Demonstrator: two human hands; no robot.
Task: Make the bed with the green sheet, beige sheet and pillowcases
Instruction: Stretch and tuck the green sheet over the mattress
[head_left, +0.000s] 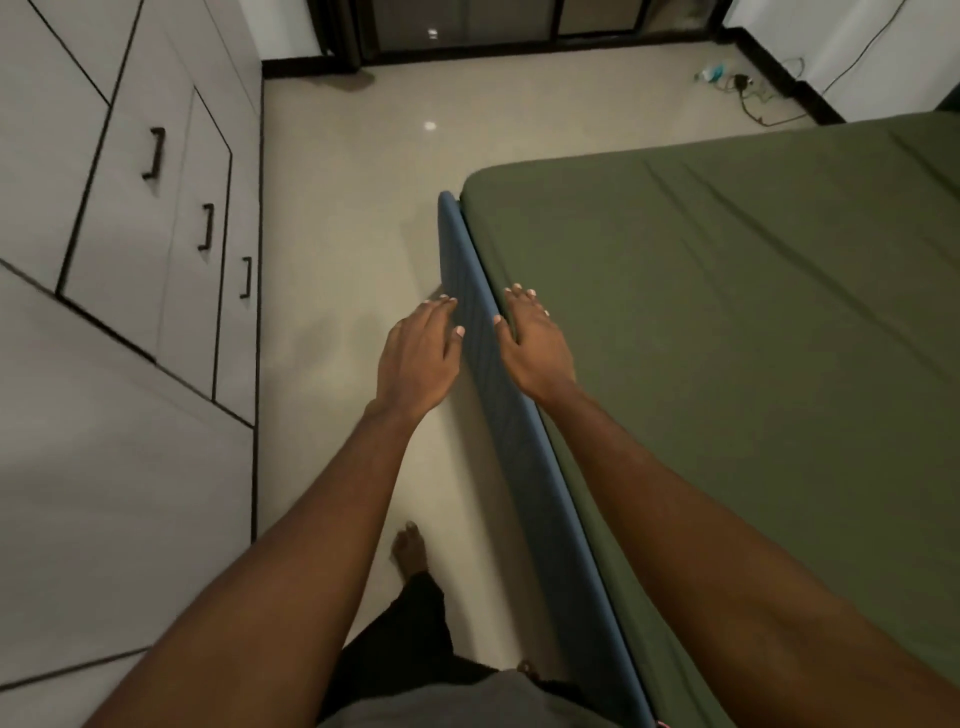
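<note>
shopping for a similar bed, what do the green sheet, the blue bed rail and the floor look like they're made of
Green sheet: matte woven fabric, probably cotton; soft creases, no shine.
Blue bed rail: seems upholstered in matte fabric with faint stitched lines, though that's uncertain.
Floor: glossy cream tile or polished stone; it mirrors ceiling lights. No joints are visible, so which one is unclear.

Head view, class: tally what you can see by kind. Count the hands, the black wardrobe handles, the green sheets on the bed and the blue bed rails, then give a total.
Hands: 2, the left hand and the right hand
Black wardrobe handles: 3
Green sheet on the bed: 1
Blue bed rail: 1
Total: 7
</note>
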